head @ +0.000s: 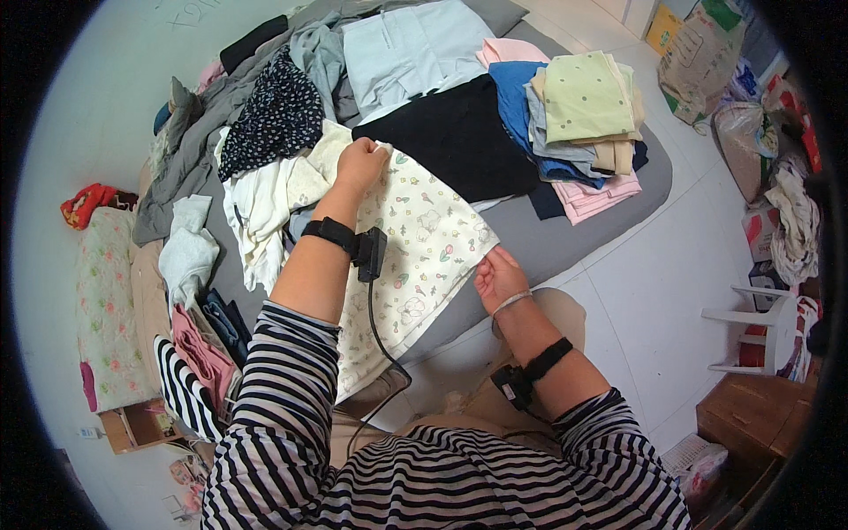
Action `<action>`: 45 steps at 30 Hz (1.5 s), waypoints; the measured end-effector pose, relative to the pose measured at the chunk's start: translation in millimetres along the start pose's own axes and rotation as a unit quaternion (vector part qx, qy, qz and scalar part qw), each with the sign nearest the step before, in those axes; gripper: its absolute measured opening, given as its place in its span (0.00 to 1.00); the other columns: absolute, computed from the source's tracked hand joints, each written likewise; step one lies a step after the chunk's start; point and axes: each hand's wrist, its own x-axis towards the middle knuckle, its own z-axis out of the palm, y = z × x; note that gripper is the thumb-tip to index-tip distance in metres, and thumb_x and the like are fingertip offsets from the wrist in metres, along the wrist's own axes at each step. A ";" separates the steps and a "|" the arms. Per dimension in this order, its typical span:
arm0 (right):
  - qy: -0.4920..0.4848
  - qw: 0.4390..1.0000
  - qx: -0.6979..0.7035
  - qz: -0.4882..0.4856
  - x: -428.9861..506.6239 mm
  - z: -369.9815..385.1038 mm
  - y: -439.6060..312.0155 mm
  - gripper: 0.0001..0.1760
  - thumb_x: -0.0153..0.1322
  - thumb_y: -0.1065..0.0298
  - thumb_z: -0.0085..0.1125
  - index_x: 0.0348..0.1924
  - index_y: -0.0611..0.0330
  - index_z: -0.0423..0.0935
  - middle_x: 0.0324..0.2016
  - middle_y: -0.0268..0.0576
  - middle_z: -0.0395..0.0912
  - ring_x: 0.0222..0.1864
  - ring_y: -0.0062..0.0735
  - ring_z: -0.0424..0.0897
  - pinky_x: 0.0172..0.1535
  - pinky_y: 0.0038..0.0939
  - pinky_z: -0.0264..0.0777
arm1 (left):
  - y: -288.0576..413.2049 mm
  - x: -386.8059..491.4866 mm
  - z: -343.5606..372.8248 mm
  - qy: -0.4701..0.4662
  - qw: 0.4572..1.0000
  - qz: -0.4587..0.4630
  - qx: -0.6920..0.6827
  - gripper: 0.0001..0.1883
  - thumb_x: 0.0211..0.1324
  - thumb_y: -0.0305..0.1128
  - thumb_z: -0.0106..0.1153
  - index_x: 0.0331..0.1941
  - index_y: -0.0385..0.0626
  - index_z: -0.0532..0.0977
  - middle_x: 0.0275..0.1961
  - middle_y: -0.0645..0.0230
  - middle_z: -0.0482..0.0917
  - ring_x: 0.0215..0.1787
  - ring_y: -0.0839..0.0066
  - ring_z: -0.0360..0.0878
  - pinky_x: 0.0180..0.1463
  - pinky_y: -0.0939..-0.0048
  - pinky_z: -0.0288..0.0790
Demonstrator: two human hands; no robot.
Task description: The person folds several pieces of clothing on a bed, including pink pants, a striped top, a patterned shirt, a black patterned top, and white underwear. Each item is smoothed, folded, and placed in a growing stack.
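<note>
A white cloth printed with small flowers and animals (pixel 424 245) is stretched between my hands at the bed's near edge. My left hand (pixel 363 162) pinches its far edge, knuckles up. The right corner is gripped by my right hand (pixel 498 277), fingers curled. Just beyond the cloth lies a folded black garment (pixel 450 136). A crumpled white garment (pixel 262 205) and a black cloth with white dots (pixel 275 116) are heaped left of my left hand. To the right rises a stack of folded clothes, topped by a pale green dotted piece (pixel 586 99).
Grey bedding (pixel 530 235) covers the bed. White folded fabric (pixel 411 53) lies at the back. A floral pillow (pixel 112 298) and folded clothes, one pink (pixel 202 358), are at left. A white plastic stool (pixel 762 324) and brown box (pixel 748 417) stand on the right. A cable (pixel 374 331) hangs from my left forearm.
</note>
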 end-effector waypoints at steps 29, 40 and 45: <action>0.025 0.998 0.022 0.059 22.3 21.0 -6.4 0.09 0.77 0.57 0.50 0.34 0.49 0.72 0.22 0.25 0.67 0.19 0.10 0.63 0.21 0.15 0.59 | 31.7 -17.1 -22.3 -0.057 0.971 -0.054 -0.224 0.12 0.62 0.34 0.59 0.23 0.50 0.72 0.20 0.81 0.68 0.19 0.85 0.62 0.23 0.79 0.56; 0.101 0.995 0.002 0.028 27.3 32.7 -4.5 0.10 0.76 0.57 0.51 0.33 0.48 0.75 0.20 0.24 0.67 0.18 0.11 0.63 0.20 0.16 0.58 | 28.9 -14.3 -23.1 -0.052 0.975 -0.045 -0.211 0.12 0.61 0.33 0.60 0.22 0.49 0.72 0.21 0.80 0.69 0.20 0.84 0.61 0.25 0.78 0.56; 0.090 0.993 -0.060 -0.051 15.5 14.0 -17.2 0.08 0.73 0.62 0.53 0.29 0.51 0.74 0.19 0.26 0.69 0.15 0.11 0.61 0.17 0.16 0.57 | 26.1 -11.2 -24.0 -0.025 0.975 -0.027 -0.220 0.13 0.63 0.33 0.60 0.22 0.49 0.72 0.20 0.80 0.68 0.20 0.85 0.60 0.25 0.79 0.55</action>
